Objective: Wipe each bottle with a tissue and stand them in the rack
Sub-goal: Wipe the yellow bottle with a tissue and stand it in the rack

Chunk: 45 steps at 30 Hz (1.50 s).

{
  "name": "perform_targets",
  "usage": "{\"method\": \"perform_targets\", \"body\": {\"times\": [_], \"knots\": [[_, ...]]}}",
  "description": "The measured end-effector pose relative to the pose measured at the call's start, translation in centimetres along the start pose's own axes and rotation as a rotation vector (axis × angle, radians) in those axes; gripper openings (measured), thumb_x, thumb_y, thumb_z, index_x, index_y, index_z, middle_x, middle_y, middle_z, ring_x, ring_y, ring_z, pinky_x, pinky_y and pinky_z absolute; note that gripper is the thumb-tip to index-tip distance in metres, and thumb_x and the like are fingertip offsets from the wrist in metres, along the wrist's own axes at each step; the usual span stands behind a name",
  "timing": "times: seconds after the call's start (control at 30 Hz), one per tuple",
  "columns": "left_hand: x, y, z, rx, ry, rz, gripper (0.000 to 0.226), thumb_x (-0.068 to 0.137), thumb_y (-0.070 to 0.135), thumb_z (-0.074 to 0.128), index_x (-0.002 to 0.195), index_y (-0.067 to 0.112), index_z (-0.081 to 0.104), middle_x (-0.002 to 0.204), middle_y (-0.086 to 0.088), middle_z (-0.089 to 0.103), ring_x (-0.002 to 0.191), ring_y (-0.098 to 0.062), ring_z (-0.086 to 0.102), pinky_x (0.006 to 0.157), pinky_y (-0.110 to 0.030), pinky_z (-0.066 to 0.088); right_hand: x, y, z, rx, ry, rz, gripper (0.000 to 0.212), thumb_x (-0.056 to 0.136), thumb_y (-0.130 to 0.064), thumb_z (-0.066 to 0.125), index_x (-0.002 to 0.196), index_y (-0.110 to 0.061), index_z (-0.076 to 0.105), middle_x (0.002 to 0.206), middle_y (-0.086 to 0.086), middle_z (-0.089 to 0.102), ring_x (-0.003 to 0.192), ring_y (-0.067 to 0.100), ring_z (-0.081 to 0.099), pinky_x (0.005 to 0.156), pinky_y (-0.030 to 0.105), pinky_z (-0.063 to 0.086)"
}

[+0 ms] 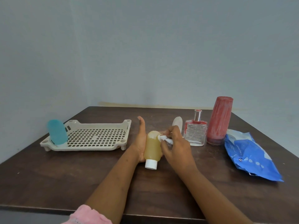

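Here, the left hand (pixel 140 143) forms the supporting grip: palm open and cupped under the yellow bottle (pixel 152 148), thumb raised, fingers mostly hidden behind the body. The bottle is held above the desk (pixel 64 175) at centre, lying tilted with its white cap (pixel 151 164) toward the viewer and its rounded base pointing away. The right hand (pixel 175 146) is closed on a crumpled white tissue (pixel 165 139), which is pressed against the bottle's upper right shoulder.

The bottle looks like soft, squeezable plastic, mostly full of amber liquid; it is judged light but yielding, and likely slick where wiped. The firmest hold would be around the mid-body, or at the stiff cap when it is stood up.

To the left lies the beige perforated rack (pixel 90 138), with 1 blue bottle (pixel 57 132) standing cap-down at its near-left corner; the remaining slots are free. To the right, behind the right hand, stands a pale object (pixel 177 122), possibly another bottle, though it is partly hidden. Beside it are a clear glass perfume bottle (pixel 195 132) with red trim, rigid and fragile, and a tall red bottle (pixel 219 121) standing cap-down. A blue tissue packet (pixel 249 155) lies at the far right.

The step in hand is judged to be wiping bottle 2.
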<state>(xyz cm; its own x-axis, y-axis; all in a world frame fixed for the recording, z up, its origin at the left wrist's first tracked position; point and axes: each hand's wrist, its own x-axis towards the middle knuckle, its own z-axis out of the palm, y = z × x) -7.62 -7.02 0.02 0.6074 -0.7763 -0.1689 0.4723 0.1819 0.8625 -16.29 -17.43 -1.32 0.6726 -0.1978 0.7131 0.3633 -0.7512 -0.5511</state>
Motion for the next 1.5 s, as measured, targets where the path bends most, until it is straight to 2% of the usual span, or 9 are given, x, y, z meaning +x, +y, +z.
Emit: {"method": "perform_targets", "body": {"times": [0.2,0.43,0.6,0.7,0.8,1.0,1.2,1.33,1.5], "knots": [[0.0,0.1,0.0,0.011,0.035,-0.029,0.119,0.058,0.099,0.014,0.112,0.01,0.073,0.121,-0.016,0.067,0.108,-0.029,0.063,0.101,-0.04,0.042,0.0,-0.1,0.2,-0.014,-0.053,-0.032,0.04,0.089,-0.012,0.055,0.096,-0.043,0.031,0.095,-0.009,0.06,0.078,0.003,0.058,0.061,0.012,0.042],[0.1,0.0,-0.2,0.054,0.091,-0.042,0.119,0.049,0.102,0.016,0.097,0.012,0.078,0.097,-0.014,0.067,0.082,-0.026,0.061,0.068,-0.034,0.051,0.4,0.0,-0.2,-0.008,0.002,0.031,0.034,0.088,-0.012,0.057,0.1,-0.035,0.034,0.086,-0.01,0.056,0.077,0.008,0.06,0.066,0.023,0.051],[0.4,-0.1,-0.7,0.059,0.083,-0.042,0.127,0.044,0.103,0.024,0.12,0.01,0.066,0.112,-0.017,0.064,0.103,-0.032,0.058,0.084,-0.04,0.05,0.2,0.1,0.1,0.04,-0.039,-0.025,0.04,0.088,-0.008,0.054,0.1,-0.041,0.035,0.091,-0.011,0.062,0.081,0.003,0.06,0.066,0.015,0.047],[-0.1,0.0,-0.2,0.102,0.059,-0.035,0.118,0.049,0.1,0.016,0.098,0.009,0.071,0.086,-0.014,0.067,0.075,-0.025,0.06,0.06,-0.032,0.052,0.3,0.1,-0.2,0.059,-0.014,-0.043,0.036,0.086,-0.008,0.057,0.097,-0.035,0.037,0.078,-0.013,0.058,0.069,0.003,0.058,0.055,0.01,0.041],[-0.6,0.3,0.4,0.123,0.006,-0.04,0.112,0.058,0.097,0.004,0.079,0.016,0.078,0.074,-0.011,0.063,0.065,-0.022,0.056,0.053,-0.027,0.05,0.7,0.2,-0.1,0.036,0.022,-0.023,0.041,0.088,-0.006,0.056,0.097,-0.04,0.034,0.079,-0.008,0.058,0.062,0.004,0.059,0.054,0.013,0.043],[-0.2,0.2,0.1,0.094,0.02,-0.061,0.111,0.056,0.098,0.01,0.097,0.011,0.066,0.075,-0.011,0.062,0.062,-0.024,0.057,0.052,-0.027,0.05,0.6,-0.1,-0.1,0.053,-0.046,-0.026,0.05,0.088,-0.004,0.051,0.097,-0.049,0.032,0.093,-0.02,0.061,0.072,-0.002,0.061,0.064,0.013,0.048],[-0.7,0.4,0.7,0.121,-0.025,-0.065,0.109,0.059,0.097,0.002,0.082,0.023,0.079,0.07,-0.011,0.059,0.055,-0.02,0.055,0.052,-0.025,0.048,0.8,0.2,-0.3,0.022,-0.019,0.023,0.04,0.089,-0.005,0.051,0.1,-0.04,0.033,0.082,-0.017,0.056,0.063,0.003,0.059,0.053,0.011,0.043],[-0.7,0.4,0.5,0.148,-0.012,-0.071,0.108,0.058,0.096,0.006,0.079,0.018,0.077,0.069,-0.011,0.061,0.057,-0.022,0.056,0.053,-0.026,0.049,0.8,-0.3,-0.2,0.077,-0.066,0.023,0.038,0.091,-0.004,0.047,0.103,-0.038,0.034,0.094,-0.011,0.062,0.055,0.005,0.061,0.051,0.014,0.048],[-0.6,0.4,0.5,0.15,-0.004,-0.084,0.107,0.055,0.097,0.008,0.092,0.024,0.076,0.071,-0.011,0.061,0.059,-0.022,0.055,0.053,-0.026,0.049,0.6,-0.3,-0.5,0.084,-0.093,0.027,0.033,0.092,-0.004,0.046,0.1,-0.034,0.035,0.091,-0.008,0.059,0.049,0.007,0.061,0.047,0.019,0.049]]}}
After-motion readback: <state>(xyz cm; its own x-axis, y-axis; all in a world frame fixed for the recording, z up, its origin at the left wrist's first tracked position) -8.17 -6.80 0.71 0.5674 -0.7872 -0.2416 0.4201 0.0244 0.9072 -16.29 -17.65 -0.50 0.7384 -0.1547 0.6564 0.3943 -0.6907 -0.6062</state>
